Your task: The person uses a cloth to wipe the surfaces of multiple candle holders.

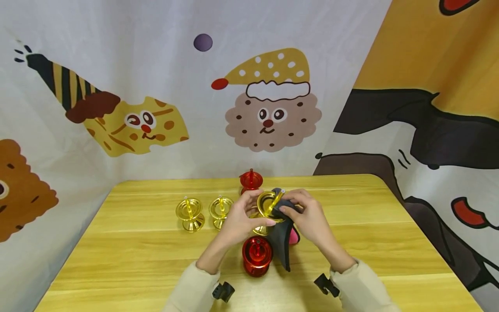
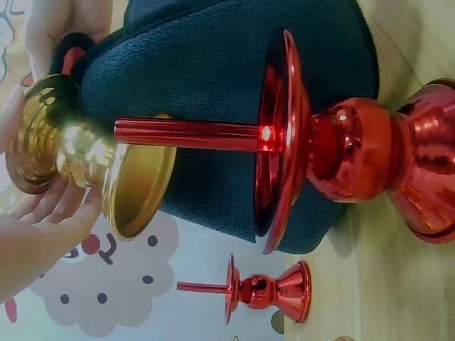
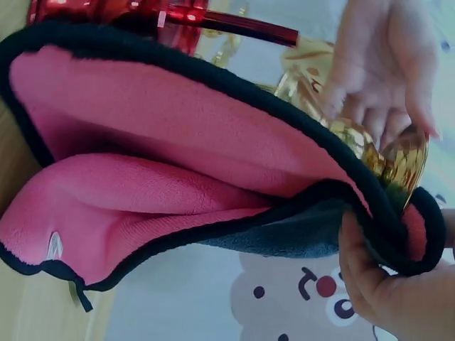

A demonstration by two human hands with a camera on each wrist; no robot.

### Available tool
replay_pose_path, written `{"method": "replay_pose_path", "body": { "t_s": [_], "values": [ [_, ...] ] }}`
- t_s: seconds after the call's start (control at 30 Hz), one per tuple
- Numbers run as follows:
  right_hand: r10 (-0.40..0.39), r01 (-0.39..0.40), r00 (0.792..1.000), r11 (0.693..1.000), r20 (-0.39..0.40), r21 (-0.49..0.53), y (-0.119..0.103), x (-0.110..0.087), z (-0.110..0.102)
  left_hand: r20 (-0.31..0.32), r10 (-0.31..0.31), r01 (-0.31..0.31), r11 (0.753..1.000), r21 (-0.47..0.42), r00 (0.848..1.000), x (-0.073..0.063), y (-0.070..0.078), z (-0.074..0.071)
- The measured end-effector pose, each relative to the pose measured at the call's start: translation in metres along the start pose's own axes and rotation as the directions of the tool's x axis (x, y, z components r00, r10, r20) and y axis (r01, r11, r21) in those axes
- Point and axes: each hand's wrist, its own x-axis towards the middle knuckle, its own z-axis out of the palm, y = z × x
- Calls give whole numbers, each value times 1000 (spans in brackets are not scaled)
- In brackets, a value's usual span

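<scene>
My left hand (image 1: 241,216) holds a shiny gold candle holder (image 1: 263,207) above the table, tilted, with its dish upward and its hollow base showing in the left wrist view. A dark grey cloth (image 1: 280,242) with a pink underside (image 3: 178,156) hangs from my right hand (image 1: 309,216). That hand pinches the cloth's upper edge against the dish, beside the central stem. Below the hands a red candle holder (image 1: 257,255) stands upright on the table, close to the hanging cloth. Part of the gold dish is covered by the cloth.
Two gold candle holders, one further left (image 1: 189,212) and one nearer the hands (image 1: 220,210), stand upright on the wooden table (image 1: 128,242). Another red candle holder (image 1: 251,180) stands at the table's back edge. A cartoon-printed curtain (image 1: 156,52) hangs behind.
</scene>
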Motion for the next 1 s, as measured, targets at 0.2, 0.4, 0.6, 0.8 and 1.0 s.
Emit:
{"method": "replay_pose_path", "body": {
  "t_s": [0.2,0.4,0.6,0.8,1.0],
  "values": [
    [26,-27,1000,999,14,32,1,2,-3,-38,4,-3,1000,15,999,1,1,1],
    [60,-59,998,997,-15,42,-6,-4,4,-136,25,-14,997,77,990,1,2,5],
    [105,-103,994,992,-26,72,-1,-1,0,-48,31,-35,996,-84,998,1,3,0],
    [95,-93,995,992,-12,88,3,1,-3,-25,29,-30,999,-39,999,2,3,-1],
    [77,-77,997,997,-26,9,-3,-3,0,-23,45,-45,999,-7,999,0,1,4]
  ]
}}
